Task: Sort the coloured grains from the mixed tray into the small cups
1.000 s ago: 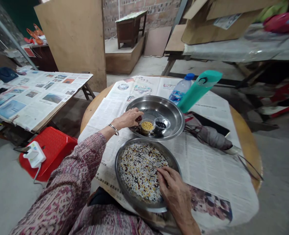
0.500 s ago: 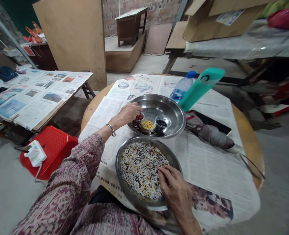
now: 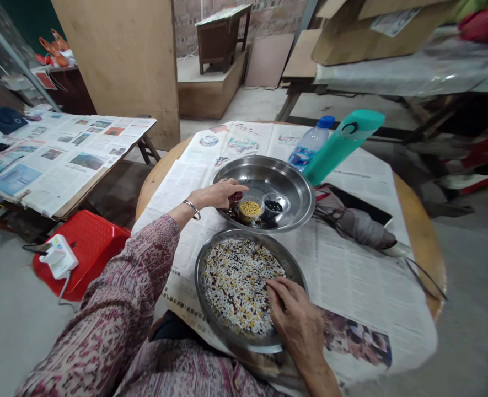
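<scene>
Two steel pans sit on the newspaper-covered round table, one behind the other toward its near-left edge. Near pan holds mixed grains, white w/ dark red, black & yellow bits; its front rim is partly hidden by the right hand and forearm. Right hand lies on the grains at the pan's right side, fingers curled down w/ tips bunched on the grains; can't tell if anything is pinched under them. Far pan holds three small cups in a row near its front rim: red beans, yellow beans, black beans. Left hand, bracelet on wrist, reaches over the far pan's left rim, fingertips gathered at the red-bean cup and covering most of it; whether they hold a bean isn't visible. Behind the far pan, toward the table's far-right edge, a teal bottle leans beside a water bottle that it partly blocks. Folded grey umbrella lies at the right, its tip blurred.
</scene>
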`<move>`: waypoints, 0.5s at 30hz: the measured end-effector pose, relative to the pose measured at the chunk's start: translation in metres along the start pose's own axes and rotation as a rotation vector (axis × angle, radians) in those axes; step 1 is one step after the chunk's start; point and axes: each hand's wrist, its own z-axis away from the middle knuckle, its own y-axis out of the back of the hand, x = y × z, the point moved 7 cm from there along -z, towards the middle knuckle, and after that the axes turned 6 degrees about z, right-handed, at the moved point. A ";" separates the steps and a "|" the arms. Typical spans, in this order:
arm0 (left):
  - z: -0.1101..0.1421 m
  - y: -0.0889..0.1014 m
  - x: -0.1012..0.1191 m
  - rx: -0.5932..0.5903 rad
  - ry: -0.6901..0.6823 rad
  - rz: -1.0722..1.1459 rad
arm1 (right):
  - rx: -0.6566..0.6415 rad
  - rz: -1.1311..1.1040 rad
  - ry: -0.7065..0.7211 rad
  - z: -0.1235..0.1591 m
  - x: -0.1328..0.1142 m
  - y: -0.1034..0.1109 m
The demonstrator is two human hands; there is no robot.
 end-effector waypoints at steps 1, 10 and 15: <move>-0.001 0.000 -0.001 0.022 0.013 -0.011 | 0.000 0.000 -0.001 0.000 0.000 0.000; 0.000 -0.001 -0.001 0.099 0.111 -0.081 | -0.015 -0.013 -0.014 0.001 0.001 0.000; 0.003 0.016 0.008 0.123 0.055 -0.078 | -0.020 -0.022 -0.025 0.002 0.002 -0.001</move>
